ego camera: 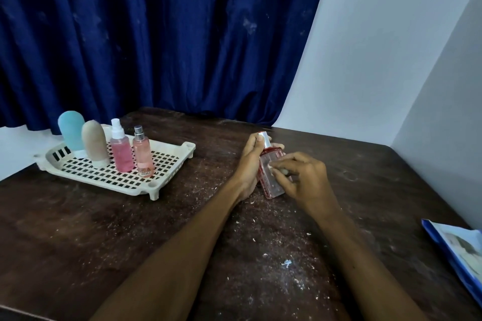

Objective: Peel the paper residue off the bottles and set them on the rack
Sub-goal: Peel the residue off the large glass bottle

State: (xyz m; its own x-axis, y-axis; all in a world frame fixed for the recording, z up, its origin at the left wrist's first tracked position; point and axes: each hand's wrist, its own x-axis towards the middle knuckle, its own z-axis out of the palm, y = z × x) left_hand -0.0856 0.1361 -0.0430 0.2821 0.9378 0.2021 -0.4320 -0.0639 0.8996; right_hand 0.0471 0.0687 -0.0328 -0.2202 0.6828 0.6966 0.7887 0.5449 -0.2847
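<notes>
Head view: left hand tight around the red bottle, right hand in a fingertip pinch on its front.

We get a dim, soft, even light whose source we cannot place. The pale wall right of the rack is the brightest area; the blue curtain behind the rack reads deep and dark, with a faint sheen on its folds. Shadows are weak: the standing bottles on the rack barely cast any onto the table. Right of the rack, the left hand, the right hand and the held bottle between them look slightly smeared, with one small glint on its silver cap. Wide-angle bending bows the wall's edge, and the forearms nearer us than the rack go dark and soft.
</notes>
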